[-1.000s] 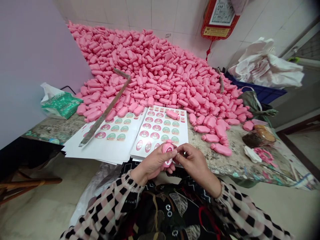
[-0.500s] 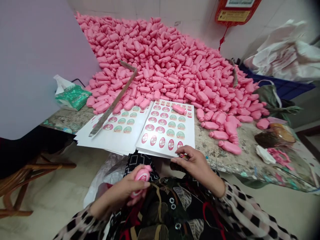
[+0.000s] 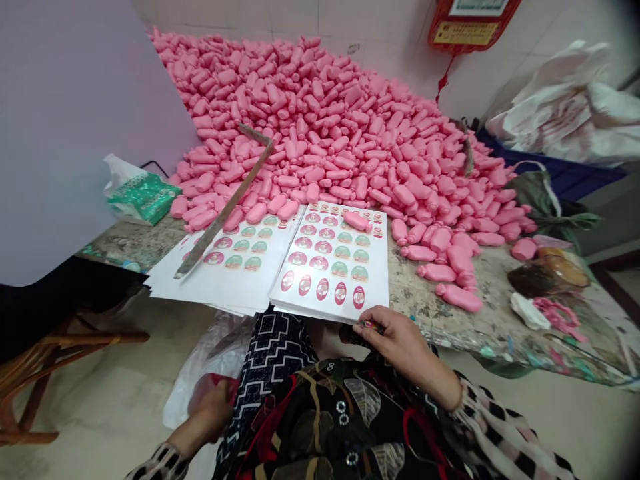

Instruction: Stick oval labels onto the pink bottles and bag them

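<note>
My left hand is low at the left, beside my patterned trouser leg and over a clear plastic bag. Its fingers are blurred and partly hidden, with something red or pink around them; whether it holds a bottle I cannot tell. My right hand is closed just below the lower right corner of the stacked sticker sheets. Between its thumb and fingers is a small dark item with coloured marks, too small to name. One pink bottle lies across the top of that stack.
A large heap of pink bottles covers the back of the table. A flat L-shaped bar rests on more sticker sheets. A green tissue pack stands left; a brown lump and pink rings lie right. A wooden stool stands lower left.
My left hand, which held a labelled pink bottle before my lap, has moved down and left to the plastic bag. My right hand has shifted slightly right and down, off the sheet's corner.
</note>
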Tool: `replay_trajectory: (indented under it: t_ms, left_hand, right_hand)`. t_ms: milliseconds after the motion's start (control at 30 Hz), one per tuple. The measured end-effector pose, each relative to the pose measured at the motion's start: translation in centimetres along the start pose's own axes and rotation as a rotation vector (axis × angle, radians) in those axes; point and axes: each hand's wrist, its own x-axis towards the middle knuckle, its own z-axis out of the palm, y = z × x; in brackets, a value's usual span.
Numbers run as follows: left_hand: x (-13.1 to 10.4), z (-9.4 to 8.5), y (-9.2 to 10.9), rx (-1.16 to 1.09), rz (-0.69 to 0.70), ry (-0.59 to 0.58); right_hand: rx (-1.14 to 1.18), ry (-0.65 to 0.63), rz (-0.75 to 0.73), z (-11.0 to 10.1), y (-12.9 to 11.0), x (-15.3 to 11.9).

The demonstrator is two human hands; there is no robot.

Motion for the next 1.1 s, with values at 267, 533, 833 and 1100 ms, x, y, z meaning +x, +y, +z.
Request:
replay_trajectory:
  t_ms: [267,533,833,1100]
  left_hand:
    - [2.1,-1.4,-0.8,0.239,-0.031,0.033]
    - [-1.2,-5.0,3.4,0.188,0.29,-0.208]
    - [-5.2,-9.6,17.6,-0.585,0.433,-0.677]
    - [-3.3,-4.5,27.8,-1.395,0.33,-1.051]
  right_hand:
    - [-0.476,0.311,0.186,-6.5,4.7,4.0]
    - [-0.856,0.146,0.251,-9.2,7.5,9.9]
    - [-0.774,0.321,-0.204,-7.4,4.0,7.0]
    - [-0.657,0.416,-0.839,-3.1,-0.2,2.3]
